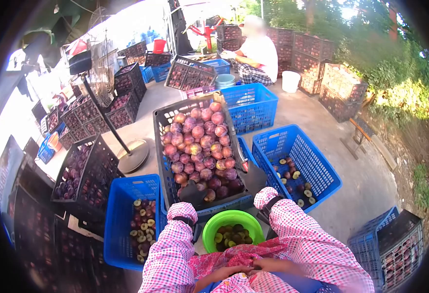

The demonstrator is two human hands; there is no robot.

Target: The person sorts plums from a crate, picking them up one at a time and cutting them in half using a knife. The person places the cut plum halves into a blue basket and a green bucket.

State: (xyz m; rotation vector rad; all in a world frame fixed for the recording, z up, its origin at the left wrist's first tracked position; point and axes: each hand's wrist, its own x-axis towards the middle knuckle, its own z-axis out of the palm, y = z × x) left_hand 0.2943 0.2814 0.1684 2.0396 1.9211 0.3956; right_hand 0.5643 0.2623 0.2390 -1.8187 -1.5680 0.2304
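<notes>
A black plastic crate full of red-purple plums sits directly in front of me, resting on blue crates. My left hand, in a dark glove, closes over its near left corner beside the closest plums. At its near right side, my right hand, also gloved, is closed on the rim. A small white-and-red piece shows by the right fingertips; what it is I cannot tell. Between my forearms stands a bright green basin with cut plum pieces in it.
Blue crates with halved plums flank me on both sides. Stacked plum crates line the left and back. A person in white sits at the back near a white bucket. A stand rises at left.
</notes>
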